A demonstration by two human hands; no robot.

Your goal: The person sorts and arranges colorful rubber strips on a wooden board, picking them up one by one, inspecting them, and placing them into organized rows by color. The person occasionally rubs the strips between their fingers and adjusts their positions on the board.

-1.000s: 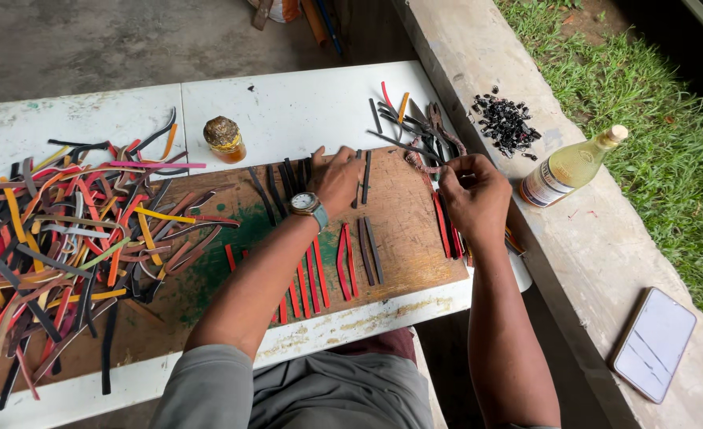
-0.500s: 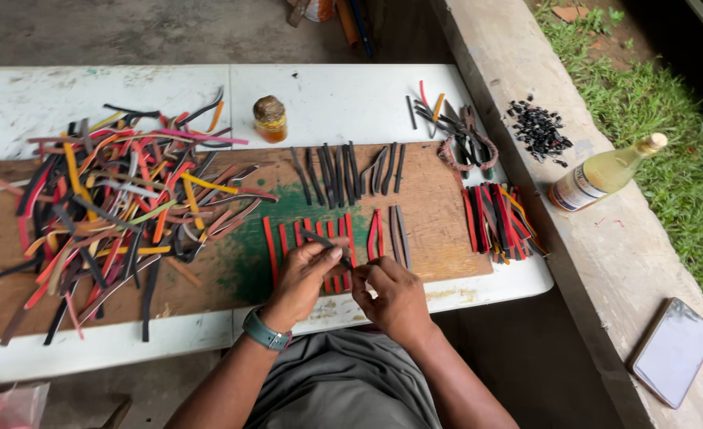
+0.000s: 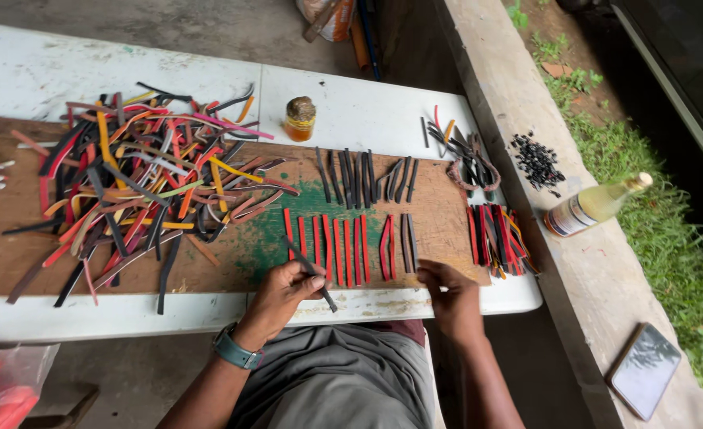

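At the lower centre of the frame, a dark strip is gripped in the closed fingers of the left hand, slanting over the near end of the row of red strips laid on the brown board. The right hand rests at the edge of the worktop, fingers curled; whether anything is held there cannot be told. The sorted row could be knocked askew by the strip's free end, and pieces near the edge could be swept off.
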